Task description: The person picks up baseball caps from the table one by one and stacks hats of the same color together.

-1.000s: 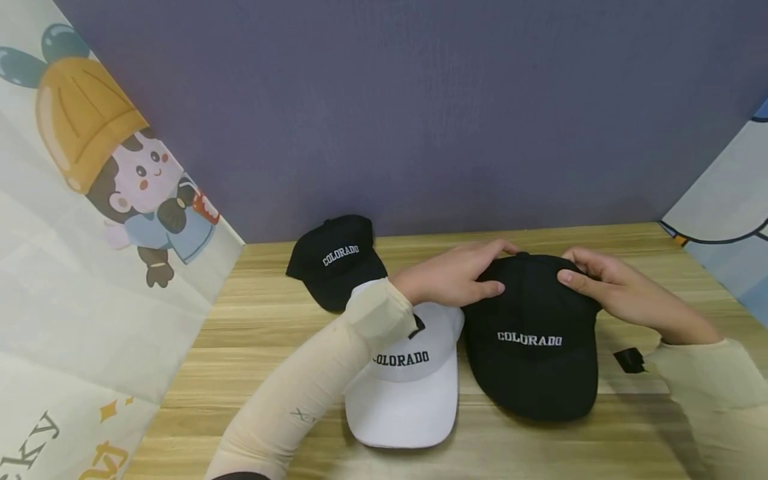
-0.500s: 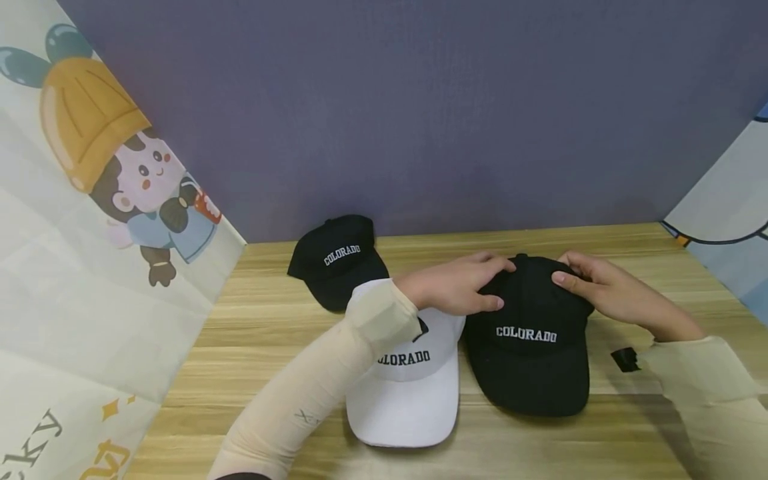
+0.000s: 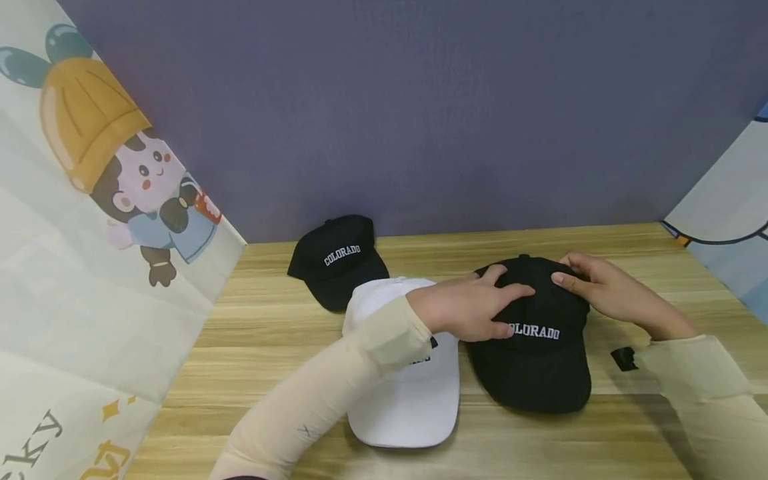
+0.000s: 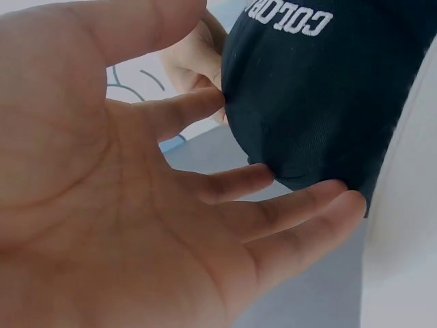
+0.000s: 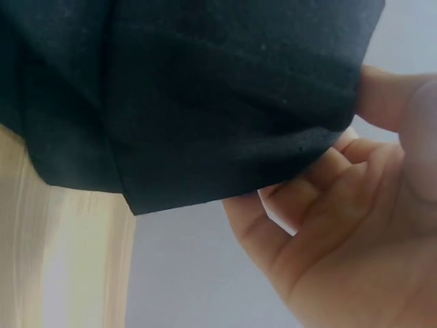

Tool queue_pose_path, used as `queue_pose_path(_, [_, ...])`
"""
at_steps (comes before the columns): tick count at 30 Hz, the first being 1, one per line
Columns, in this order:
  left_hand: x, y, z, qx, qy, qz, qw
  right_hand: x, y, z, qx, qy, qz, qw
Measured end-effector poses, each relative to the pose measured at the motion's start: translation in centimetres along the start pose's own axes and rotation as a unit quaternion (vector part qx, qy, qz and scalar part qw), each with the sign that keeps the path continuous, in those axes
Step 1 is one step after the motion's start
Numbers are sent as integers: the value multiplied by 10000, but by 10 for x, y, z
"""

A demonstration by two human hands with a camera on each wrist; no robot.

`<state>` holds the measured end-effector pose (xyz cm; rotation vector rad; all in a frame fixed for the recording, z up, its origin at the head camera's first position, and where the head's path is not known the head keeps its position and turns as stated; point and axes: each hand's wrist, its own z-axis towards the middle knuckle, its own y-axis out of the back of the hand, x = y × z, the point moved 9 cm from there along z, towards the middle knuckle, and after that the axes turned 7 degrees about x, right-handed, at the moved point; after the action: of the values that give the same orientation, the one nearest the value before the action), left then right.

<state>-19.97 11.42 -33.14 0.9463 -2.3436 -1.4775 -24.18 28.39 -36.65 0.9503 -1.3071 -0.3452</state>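
A black baseball cap [image 3: 534, 373] with white COLORADO lettering sits at the right on the wooden table, its brim toward me. My right hand [image 3: 612, 290] pinches its back right edge, thumb on the crown; in the right wrist view the fingers [image 5: 314, 184] curl behind the fabric. Spread over the crown's left side, my left hand [image 3: 474, 307] touches it with straight fingers and overlaps the first letter. The left wrist view shows that palm [image 4: 136, 198] facing the cap [image 4: 321, 96]. A white cap [image 3: 408, 407] lies just left, partly hidden under my left forearm.
Another black COLORADO cap [image 3: 342, 267] sits at the back left, close behind the white one. A dark grey-purple wall [image 3: 420, 120] closes off the table's [image 3: 240, 347] far edge, and pale printed panels stand at both sides.
My left hand has slid toward me and right across the crown, its fingers spreading. The right-hand black cap has shifted slightly left and its brim has drawn back a little, the right hand following.
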Motion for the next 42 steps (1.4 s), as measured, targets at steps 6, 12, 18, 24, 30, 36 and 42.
queue_pose_path(6, [-1, -7, 5, 191, 253, 165, 9994, -6, 1, 1, -67, -123, -134, 9998])
queue_pose_path(12, [-10, -14, 4, 244, 434, 661, 9966, -8, 0, 3, -98, -122, -116, 9998])
queue_pose_path(18, [-12, -17, 4, 192, 590, 798, 9949, -11, 1, 4, -189, -133, -143, 9996])
queue_pose_path(24, [-11, -20, 7, 181, 663, 844, 9941, -7, -1, 2, -128, -123, -293, 9994])
queue_pose_path(30, [-8, -23, 12, 201, 689, 845, 9938, 22, -3, -2, -320, 558, -551, 9964])
queue_pose_path(36, [-4, -25, 17, 350, 740, 751, 9938, 36, -12, -6, 25, 935, -868, 9918])
queue_pose_path(42, [0, -22, 14, 539, 697, 588, 9944, 25, -18, -6, 267, 741, -759, 9940])
